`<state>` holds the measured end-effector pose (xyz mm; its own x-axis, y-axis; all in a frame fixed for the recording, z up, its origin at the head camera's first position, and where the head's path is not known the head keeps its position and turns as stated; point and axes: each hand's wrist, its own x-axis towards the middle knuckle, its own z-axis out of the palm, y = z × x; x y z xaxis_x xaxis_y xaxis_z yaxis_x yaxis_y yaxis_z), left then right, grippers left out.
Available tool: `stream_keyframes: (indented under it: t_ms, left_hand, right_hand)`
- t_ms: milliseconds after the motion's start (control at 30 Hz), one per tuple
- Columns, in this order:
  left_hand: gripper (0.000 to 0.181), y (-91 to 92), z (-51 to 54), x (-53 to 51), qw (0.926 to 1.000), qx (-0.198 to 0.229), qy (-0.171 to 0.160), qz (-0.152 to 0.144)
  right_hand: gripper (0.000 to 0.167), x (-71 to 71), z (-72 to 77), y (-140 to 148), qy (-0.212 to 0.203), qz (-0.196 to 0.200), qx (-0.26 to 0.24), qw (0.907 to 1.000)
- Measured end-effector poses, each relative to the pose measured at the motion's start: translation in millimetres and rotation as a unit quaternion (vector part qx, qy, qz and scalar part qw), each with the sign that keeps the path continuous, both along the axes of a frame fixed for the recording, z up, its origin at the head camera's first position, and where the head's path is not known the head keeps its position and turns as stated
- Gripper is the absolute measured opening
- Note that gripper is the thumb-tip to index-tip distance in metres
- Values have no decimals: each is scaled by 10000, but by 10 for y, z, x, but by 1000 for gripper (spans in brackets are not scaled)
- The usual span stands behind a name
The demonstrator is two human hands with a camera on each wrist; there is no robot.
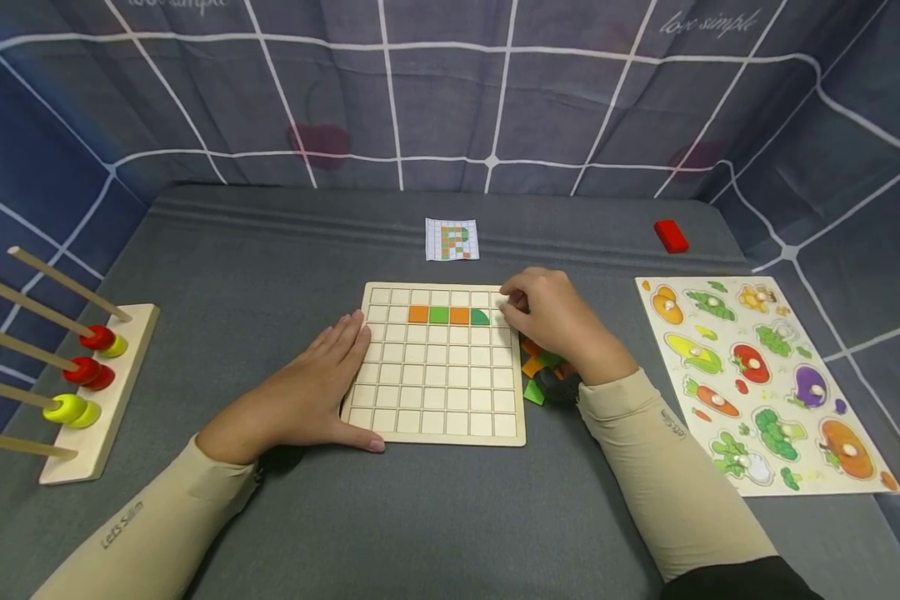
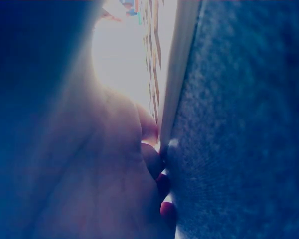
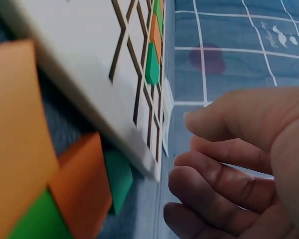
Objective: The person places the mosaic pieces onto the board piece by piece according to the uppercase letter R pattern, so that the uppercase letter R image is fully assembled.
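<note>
From here the tabletop (image 1: 450,517) is grey and cloth-covered, with creases running across its far end. A wooden grid board (image 1: 431,396) lies flat near the middle, with loose orange and green tiles (image 1: 534,392) just beside its right edge. Beyond it lies a small printed card (image 1: 452,240). A peg stand (image 1: 112,392) sits left; right, a vegetable picture board (image 1: 772,392) and, farther, a red block (image 1: 671,237).

The head view looks forward and down from above the grey cloth-covered desk (image 1: 450,525); both wrist views look closely, low along edges of the pale square gridded wooden board (image 1: 431,375), shared by all three; the right wrist also faces the blue-grey white-lined curtain (image 1: 450,100).
</note>
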<state>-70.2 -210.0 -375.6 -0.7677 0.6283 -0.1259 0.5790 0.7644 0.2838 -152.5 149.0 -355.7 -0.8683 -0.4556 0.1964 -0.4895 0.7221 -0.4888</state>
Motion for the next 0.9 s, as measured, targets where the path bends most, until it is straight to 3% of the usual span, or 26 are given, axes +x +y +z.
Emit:
stream_keyframes:
  t_ms: [200, 367, 600, 900]
  left_hand:
    - [150, -3, 15, -9, 10000, -10, -49, -35]
    - [150, -5, 11, -4, 10000, 21, -79, -28]
    - [150, -3, 14, -13, 10000, -6, -46, -55]
    - [150, -10, 2, -12, 10000, -25, -40, -56]
  right_hand:
    - [17, -5, 19, 105, -125, -161, 43, 9998]
    - [20, -30, 45, 207, -498, -215, 357, 9979]
    - [25, -66, 144, 434, -1183, -409, 733, 9894]
    - [26, -104, 252, 667, -1702, -409, 1009, 9794]
